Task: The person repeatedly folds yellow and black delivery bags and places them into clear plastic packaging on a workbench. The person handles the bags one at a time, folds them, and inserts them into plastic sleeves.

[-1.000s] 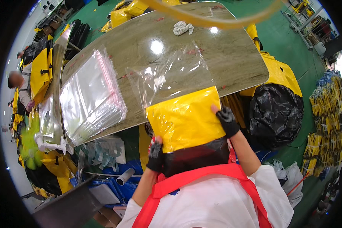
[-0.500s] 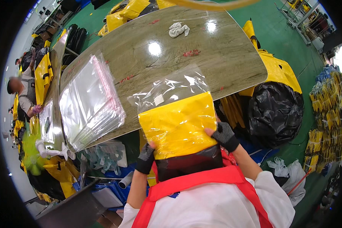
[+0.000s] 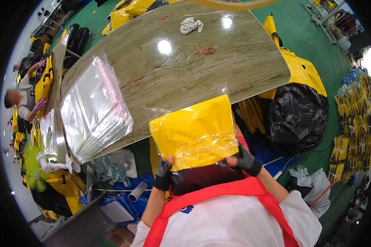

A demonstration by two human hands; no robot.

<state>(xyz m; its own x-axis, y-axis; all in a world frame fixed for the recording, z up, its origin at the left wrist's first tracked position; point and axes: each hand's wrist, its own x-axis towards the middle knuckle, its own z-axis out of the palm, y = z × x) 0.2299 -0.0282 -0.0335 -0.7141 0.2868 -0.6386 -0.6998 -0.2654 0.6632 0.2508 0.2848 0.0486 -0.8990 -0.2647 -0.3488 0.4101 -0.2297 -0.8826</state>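
Note:
A folded yellow item in a clear plastic bag (image 3: 196, 132) is held at the near edge of the wood-grain table (image 3: 185, 66). My left hand (image 3: 164, 173), in a dark fingerless glove, grips its lower left corner. My right hand (image 3: 244, 158), gloved the same way, grips its lower right corner. The bag's clear top flap (image 3: 193, 99) stands up above the yellow item. The bag's lower part looks dark and lies against my red apron (image 3: 218, 193).
A stack of clear plastic bags with red-edged flaps (image 3: 92, 109) lies on the table's left. A white crumpled rag (image 3: 191, 25) lies at the far side. A black sack (image 3: 297, 117) and yellow bundles (image 3: 354, 103) stand to the right. Another person (image 3: 22, 101) works at far left.
The bagged yellow item has come off the table toward my chest. Both hands have slid down from its sides to its lower corners.

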